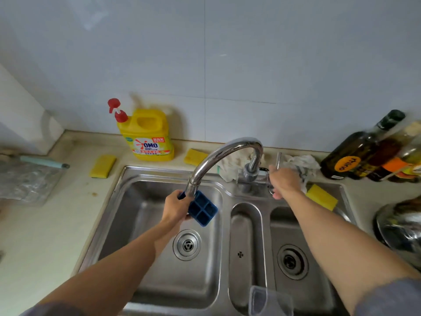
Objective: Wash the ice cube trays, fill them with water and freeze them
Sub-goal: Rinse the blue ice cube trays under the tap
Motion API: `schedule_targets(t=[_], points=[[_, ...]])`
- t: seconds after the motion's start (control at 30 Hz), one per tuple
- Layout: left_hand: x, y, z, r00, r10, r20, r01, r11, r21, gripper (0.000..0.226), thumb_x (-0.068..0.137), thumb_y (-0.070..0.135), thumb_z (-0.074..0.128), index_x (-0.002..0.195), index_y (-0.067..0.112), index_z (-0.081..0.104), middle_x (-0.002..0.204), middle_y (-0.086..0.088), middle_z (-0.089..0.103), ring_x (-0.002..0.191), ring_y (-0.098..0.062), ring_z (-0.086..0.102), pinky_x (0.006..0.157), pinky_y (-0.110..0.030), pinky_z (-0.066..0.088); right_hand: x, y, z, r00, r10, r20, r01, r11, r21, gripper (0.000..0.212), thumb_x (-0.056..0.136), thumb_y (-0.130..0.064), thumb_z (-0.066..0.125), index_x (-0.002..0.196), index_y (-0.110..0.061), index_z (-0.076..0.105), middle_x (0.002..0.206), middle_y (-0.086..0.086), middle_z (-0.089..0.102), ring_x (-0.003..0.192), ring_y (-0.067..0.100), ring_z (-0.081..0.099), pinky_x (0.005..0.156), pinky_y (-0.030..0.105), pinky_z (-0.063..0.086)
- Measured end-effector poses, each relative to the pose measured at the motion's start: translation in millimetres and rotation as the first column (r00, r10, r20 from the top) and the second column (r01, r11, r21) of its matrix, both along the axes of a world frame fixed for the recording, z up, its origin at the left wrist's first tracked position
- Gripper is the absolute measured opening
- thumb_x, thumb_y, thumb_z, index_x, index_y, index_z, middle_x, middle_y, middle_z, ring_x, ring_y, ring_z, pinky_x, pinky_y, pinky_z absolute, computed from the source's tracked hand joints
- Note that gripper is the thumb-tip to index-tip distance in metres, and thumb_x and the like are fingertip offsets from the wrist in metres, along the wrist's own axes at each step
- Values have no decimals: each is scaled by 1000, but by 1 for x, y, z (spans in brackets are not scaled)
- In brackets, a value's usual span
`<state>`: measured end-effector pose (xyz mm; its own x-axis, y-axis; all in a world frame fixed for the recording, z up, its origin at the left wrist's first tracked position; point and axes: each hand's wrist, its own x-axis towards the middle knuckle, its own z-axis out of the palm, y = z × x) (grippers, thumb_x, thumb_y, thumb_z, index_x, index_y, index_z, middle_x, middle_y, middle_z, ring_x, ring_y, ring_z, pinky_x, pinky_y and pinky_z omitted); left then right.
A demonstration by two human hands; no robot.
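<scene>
Pale tiled wall behind, beige countertop (45, 224) below it, stainless steel sink (230, 192) set in with two basins and a narrow trough between; gooseneck faucet (227, 149) rises at the back between the basins, spout swung over the left basin. Blue ice cube tray (202, 208) held in the air above the left basin, its upper end right under the spout mouth; long axis runs from upper left by the spout to lower right toward the sink's centre, far end dipping a little; open cells face up at the camera, four showing in a two-by-two block, the rest hidden by spout and hand. Left hand (175, 208) grips the tray at its left edge, fingers wrapped round it. Right hand (284, 181) reaches to the faucet base, fingers curled about the upright faucet lever (278, 159), whose tip stands clear above the knuckles. Yellow OMO detergent jug (148, 135) with red pump stands against the wall behind the left basin; yellow sponges lie left (103, 166) and right (194, 156) of it, a third (321, 199) on the right basin's rim; crumpled white cloth (300, 163) behind the faucet; dark glass bottles (355, 153) at far right, leaning in this wide view.
</scene>
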<state>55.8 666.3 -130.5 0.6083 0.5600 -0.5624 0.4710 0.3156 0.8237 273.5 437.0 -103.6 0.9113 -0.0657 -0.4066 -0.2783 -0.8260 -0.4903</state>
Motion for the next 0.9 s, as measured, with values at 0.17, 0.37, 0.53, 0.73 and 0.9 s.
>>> schedule_targets(t=[0.17, 0.37, 0.53, 0.73, 0.9], points=[[-3, -9, 8, 999, 46, 28, -46, 999, -3, 14, 95, 17, 70, 106, 11, 63, 101, -12, 70, 89, -23, 70, 56, -31, 59, 13, 1, -12, 992, 118, -54, -122, 989, -83, 32, 107, -25, 40, 93, 0, 55, 55, 14, 70, 45, 25, 70, 47, 30, 57], [-5, -17, 9, 997, 68, 28, -69, 998, 13, 15, 96, 20, 69, 106, 12, 62, 105, -15, 69, 95, -27, 69, 57, -33, 60, 12, -2, -16, 962, 272, 0, -269, 954, -133, 15, 100, -16, 58, 100, -3, 65, 77, 3, 63, 58, 12, 50, 51, 23, 36], [-6, -21, 7, 996, 84, 37, -84, 996, -6, 15, 97, 20, 68, 107, 11, 61, 106, -16, 68, 96, -28, 68, 59, -35, 60, 10, -1, -13, 951, 310, -9, -305, 930, -206, 16, 93, -18, 70, 105, -8, 70, 85, 0, 68, 80, 18, 63, 58, 24, 36], [-7, -20, 6, 993, 115, 33, -114, 993, -24, 14, 97, 20, 67, 106, 11, 61, 104, -15, 69, 95, -28, 69, 58, -35, 61, 9, 1, -14, 955, 292, 50, -278, 942, -189, 10, 94, -14, 69, 88, -7, 64, 63, -2, 59, 56, 13, 52, 51, 22, 34], [-7, -19, 7, 992, 124, 36, -122, 992, -42, 14, 97, 20, 68, 105, 11, 62, 103, -14, 70, 93, -27, 70, 59, -35, 61, 12, -1, -17, 973, 231, -16, -231, 966, -119, 19, 92, -1, 69, 77, -3, 57, 73, 8, 76, 69, 21, 73, 70, 27, 60]])
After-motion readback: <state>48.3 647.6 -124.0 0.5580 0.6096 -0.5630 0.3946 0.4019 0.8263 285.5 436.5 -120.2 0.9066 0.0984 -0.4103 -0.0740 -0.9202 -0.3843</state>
